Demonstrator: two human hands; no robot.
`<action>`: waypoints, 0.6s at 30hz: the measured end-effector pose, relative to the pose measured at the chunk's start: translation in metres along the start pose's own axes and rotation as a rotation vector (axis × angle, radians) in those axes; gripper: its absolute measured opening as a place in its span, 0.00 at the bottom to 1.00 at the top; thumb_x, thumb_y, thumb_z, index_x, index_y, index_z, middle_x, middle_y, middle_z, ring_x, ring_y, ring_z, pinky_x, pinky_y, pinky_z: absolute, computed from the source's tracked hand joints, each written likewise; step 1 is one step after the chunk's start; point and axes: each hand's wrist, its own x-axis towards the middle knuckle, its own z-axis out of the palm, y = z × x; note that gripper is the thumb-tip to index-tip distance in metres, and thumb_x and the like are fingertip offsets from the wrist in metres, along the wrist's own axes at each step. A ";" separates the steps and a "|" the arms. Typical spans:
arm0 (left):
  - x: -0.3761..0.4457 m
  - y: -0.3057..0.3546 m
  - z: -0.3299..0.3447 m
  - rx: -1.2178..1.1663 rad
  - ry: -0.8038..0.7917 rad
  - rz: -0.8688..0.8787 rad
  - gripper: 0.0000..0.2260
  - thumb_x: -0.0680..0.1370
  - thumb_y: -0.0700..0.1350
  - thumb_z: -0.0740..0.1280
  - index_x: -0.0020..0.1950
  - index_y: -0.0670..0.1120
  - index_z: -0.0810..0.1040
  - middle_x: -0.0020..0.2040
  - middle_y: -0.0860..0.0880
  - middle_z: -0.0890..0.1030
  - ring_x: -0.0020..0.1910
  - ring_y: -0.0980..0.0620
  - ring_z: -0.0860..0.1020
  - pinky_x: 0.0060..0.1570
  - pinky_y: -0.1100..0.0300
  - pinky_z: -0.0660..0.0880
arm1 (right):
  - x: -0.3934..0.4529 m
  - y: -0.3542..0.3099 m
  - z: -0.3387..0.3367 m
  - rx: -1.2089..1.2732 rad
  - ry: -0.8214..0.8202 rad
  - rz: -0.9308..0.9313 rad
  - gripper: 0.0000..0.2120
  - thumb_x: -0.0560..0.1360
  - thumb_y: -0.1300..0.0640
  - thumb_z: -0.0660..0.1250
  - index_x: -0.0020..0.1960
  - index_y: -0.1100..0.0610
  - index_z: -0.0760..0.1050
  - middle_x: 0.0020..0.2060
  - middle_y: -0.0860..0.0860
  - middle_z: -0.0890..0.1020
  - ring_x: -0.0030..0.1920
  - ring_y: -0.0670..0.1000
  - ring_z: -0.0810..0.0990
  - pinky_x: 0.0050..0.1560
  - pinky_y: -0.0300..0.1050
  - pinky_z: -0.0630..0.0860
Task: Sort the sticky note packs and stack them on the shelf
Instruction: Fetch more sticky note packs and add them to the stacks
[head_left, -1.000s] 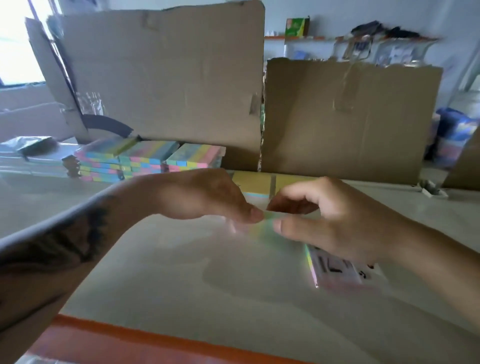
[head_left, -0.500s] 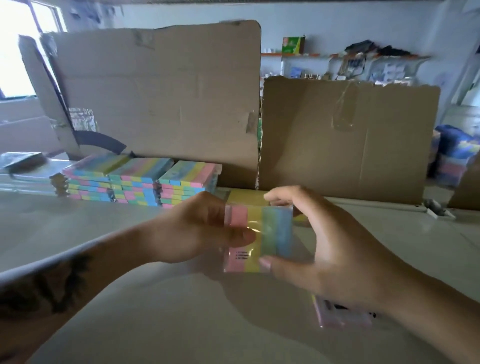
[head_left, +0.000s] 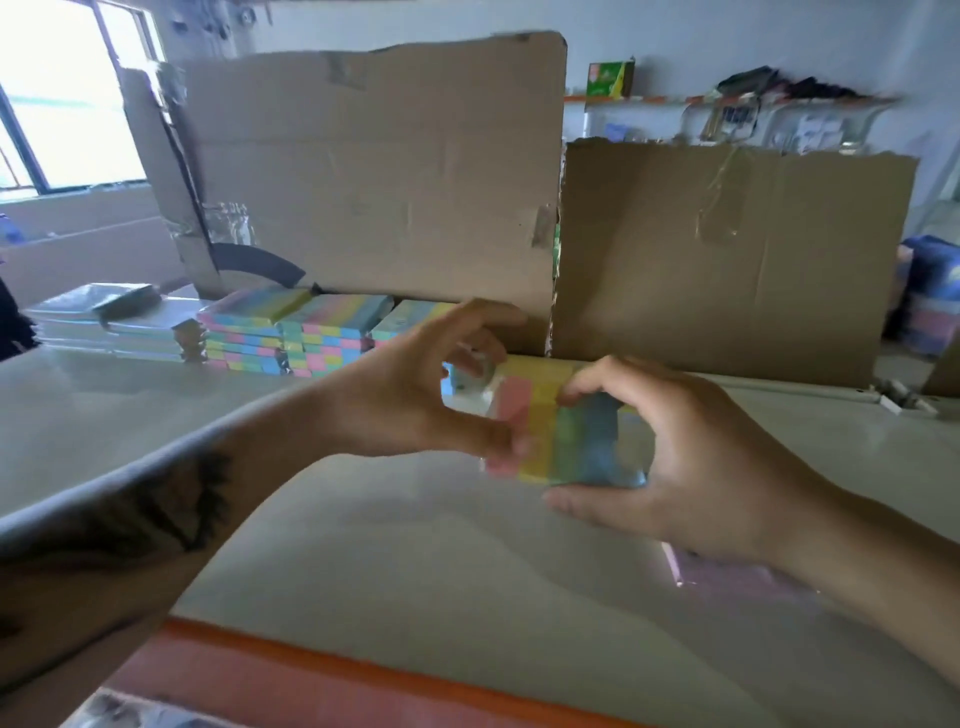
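Sticky pack (head_left: 561, 436) (pink, yellow, green and blue stripes) is held up above the table (head_left: 363, 545), gripped by the right hand (head_left: 691, 467) with the thumb under its lower edge and curled fingers on top. The left hand (head_left: 415, 400) pinches the pack's pink left edge with its thumb. Stacks (head_left: 296, 335) of similar packs stand far left on the table, against the cardboard (head_left: 374, 182).

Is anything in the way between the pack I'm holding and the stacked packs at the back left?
Nothing visible on the table blocks it. Only your left hand lies between the held pack and the stacks.
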 end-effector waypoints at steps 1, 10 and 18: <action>-0.007 0.008 -0.007 0.126 -0.042 0.004 0.39 0.60 0.68 0.80 0.68 0.71 0.67 0.63 0.67 0.73 0.62 0.68 0.72 0.61 0.67 0.71 | 0.001 -0.004 -0.002 0.014 -0.001 0.016 0.28 0.63 0.35 0.80 0.57 0.40 0.74 0.53 0.36 0.78 0.57 0.41 0.76 0.57 0.37 0.71; -0.047 0.010 -0.062 0.505 -0.207 -0.087 0.39 0.66 0.65 0.78 0.73 0.65 0.66 0.70 0.64 0.71 0.67 0.59 0.70 0.69 0.55 0.68 | 0.035 -0.069 0.017 0.009 -0.020 -0.002 0.27 0.63 0.33 0.79 0.49 0.45 0.70 0.45 0.41 0.77 0.46 0.46 0.75 0.48 0.42 0.74; -0.068 -0.052 -0.150 0.544 -0.094 -0.175 0.38 0.61 0.60 0.82 0.68 0.61 0.73 0.62 0.61 0.76 0.61 0.55 0.75 0.65 0.54 0.72 | 0.065 -0.114 0.068 -0.019 -0.211 0.101 0.45 0.69 0.26 0.67 0.78 0.31 0.48 0.71 0.27 0.57 0.68 0.28 0.56 0.65 0.23 0.56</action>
